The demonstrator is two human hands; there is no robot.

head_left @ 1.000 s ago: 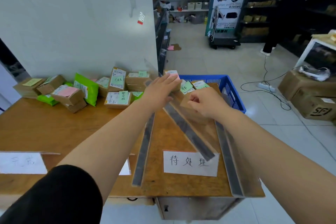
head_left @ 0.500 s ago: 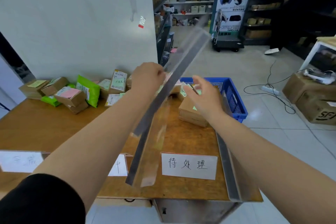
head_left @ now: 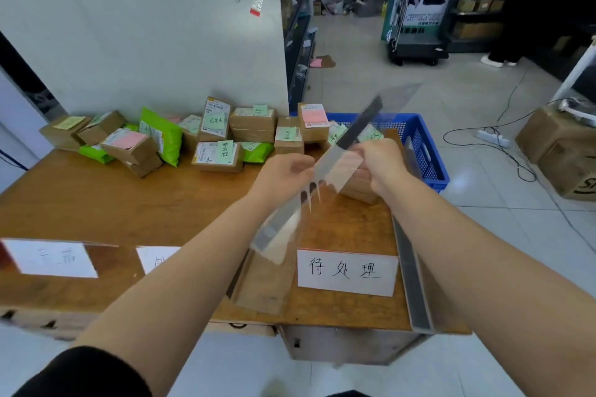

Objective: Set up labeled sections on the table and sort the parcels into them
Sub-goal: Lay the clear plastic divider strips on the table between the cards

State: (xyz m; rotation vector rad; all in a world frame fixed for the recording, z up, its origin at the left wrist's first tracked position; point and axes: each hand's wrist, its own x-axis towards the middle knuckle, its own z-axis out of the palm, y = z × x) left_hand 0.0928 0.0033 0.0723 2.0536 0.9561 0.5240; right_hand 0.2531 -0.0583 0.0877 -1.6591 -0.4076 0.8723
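Your left hand point(head_left: 283, 176) and right hand point(head_left: 380, 164) both grip the clear divider strip point(head_left: 335, 167), tilted above the bench point(head_left: 129, 203) near its right edge.

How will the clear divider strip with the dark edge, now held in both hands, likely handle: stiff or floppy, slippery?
The clear divider strip is probably fairly stiff: it stays straight though gripped only mid-length by the left hand and right hand. Likely light. Its glossy surface may be slippery.

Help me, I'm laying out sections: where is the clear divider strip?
Head view, centre: both hands hold the clear divider strip tilted above the table, before the blue basket.
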